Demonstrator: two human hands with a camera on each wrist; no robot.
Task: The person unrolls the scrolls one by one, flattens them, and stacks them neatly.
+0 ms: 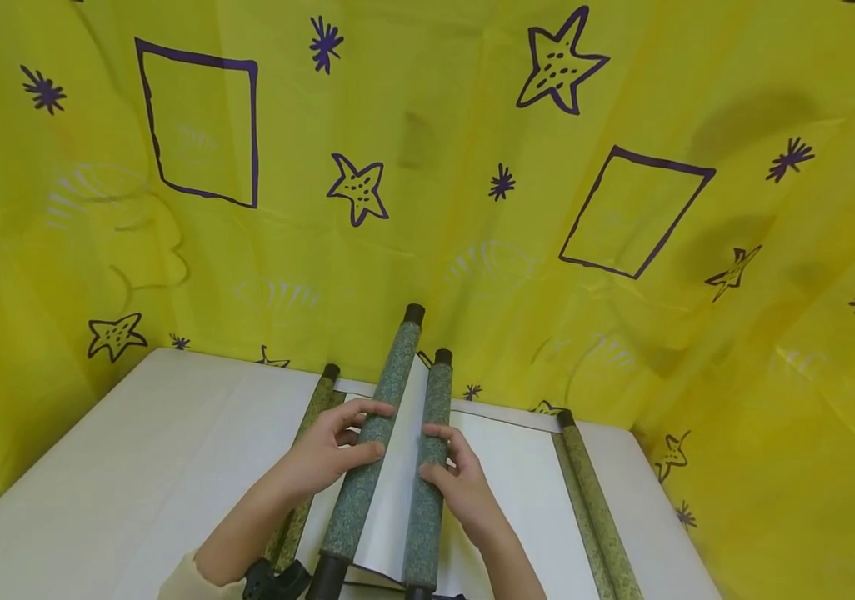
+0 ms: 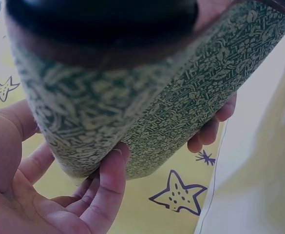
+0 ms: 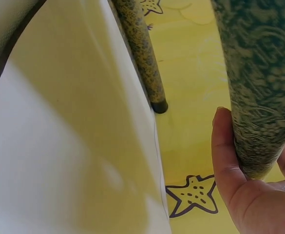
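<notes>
A green-patterned scroll is held up by its two rolls, with a narrow strip of white paper (image 1: pixel 392 500) between them. My left hand (image 1: pixel 322 454) grips the left roll (image 1: pixel 356 504), thumb on the near side and fingers beyond it. Around the right roll (image 1: pixel 425 517) my right hand (image 1: pixel 463 479) has its thumb and fingers curled. Both rolls have dark end knobs and slant away from me, the left one reaching farther. The left wrist view shows the left roll (image 2: pixel 79 107) close up; the right wrist view shows the right roll (image 3: pixel 259 73).
Below lies a spread-out scroll with a white sheet (image 1: pixel 510 475) and olive-patterned rods at its left (image 1: pixel 317 408) and right (image 1: pixel 592 492). It rests on a white table (image 1: pixel 150 467). A yellow curtain (image 1: pixel 427 108) with purple stars and squares hangs behind and around.
</notes>
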